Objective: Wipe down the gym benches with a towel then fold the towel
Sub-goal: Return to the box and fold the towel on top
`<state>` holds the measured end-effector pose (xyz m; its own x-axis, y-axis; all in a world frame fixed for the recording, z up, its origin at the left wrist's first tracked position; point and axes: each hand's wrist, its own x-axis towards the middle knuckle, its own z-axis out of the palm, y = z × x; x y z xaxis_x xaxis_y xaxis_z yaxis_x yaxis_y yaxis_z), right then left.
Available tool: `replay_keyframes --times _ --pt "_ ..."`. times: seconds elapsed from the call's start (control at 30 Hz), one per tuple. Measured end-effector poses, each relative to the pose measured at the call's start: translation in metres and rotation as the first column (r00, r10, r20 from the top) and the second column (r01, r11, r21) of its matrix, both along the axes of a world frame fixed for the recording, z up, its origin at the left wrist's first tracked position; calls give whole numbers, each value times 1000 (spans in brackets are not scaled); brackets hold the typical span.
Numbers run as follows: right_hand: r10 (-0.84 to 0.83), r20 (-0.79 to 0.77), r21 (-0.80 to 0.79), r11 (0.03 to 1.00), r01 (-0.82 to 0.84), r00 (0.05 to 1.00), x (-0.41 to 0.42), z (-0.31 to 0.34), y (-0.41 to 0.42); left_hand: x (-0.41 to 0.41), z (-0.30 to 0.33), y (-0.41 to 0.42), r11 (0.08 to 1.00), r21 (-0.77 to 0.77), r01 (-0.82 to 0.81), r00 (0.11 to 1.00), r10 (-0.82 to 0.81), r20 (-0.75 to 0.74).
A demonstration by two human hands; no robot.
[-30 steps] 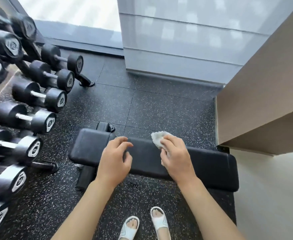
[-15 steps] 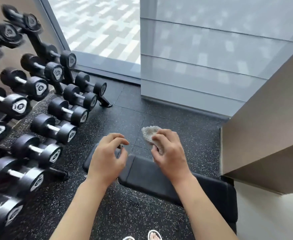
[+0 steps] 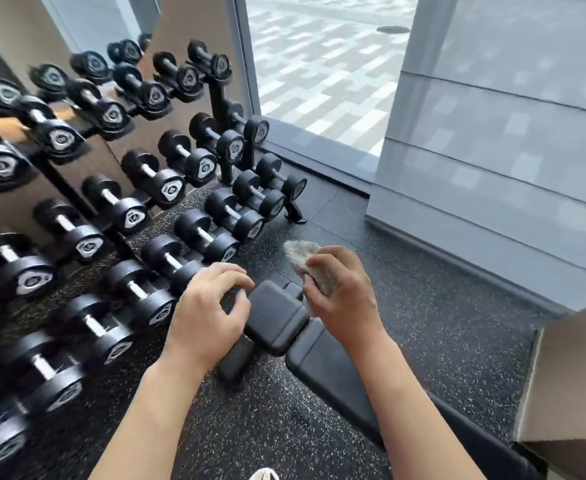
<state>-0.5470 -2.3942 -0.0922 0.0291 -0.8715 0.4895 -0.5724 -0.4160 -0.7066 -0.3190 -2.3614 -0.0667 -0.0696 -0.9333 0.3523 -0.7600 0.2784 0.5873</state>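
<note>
Speckled floor (image 3: 440, 323), dumbbell rack (image 3: 222, 109), window (image 3: 319, 64)

head cam | looks forward-down | close above bench (image 3: 319, 355) | hands near

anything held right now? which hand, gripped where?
Right hand holds the bunched towel by its lower part; the top sticks out past the fingers. Left hand holds nothing, fingers loosely curled.

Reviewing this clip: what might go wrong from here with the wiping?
1. The right hand grips the small white towel bunched up, so little cloth may meet the black padded bench.
2. The left hand hangs near the black dumbbell rack and might knock it.
</note>
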Motion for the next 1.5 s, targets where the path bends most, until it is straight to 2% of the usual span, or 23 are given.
replay_keyframes --times 0.4,0.8,1.07,1.5 --pt "279 -50 -74 957 -282 959 115 22 -2 104 20 71 951 -36 -307 950 308 54" --pt "474 -111 -121 866 -485 874 315 61 31 289 48 163 824 -115 -554 812 566 141" --pt "573 -162 -147 791 -594 804 463 85 78 420 58 244 707 -121 -697 691 707 150" --pt "741 -181 -165 625 -763 646 650 93 124 551 60 349 415 -154 -897 402 909 109"
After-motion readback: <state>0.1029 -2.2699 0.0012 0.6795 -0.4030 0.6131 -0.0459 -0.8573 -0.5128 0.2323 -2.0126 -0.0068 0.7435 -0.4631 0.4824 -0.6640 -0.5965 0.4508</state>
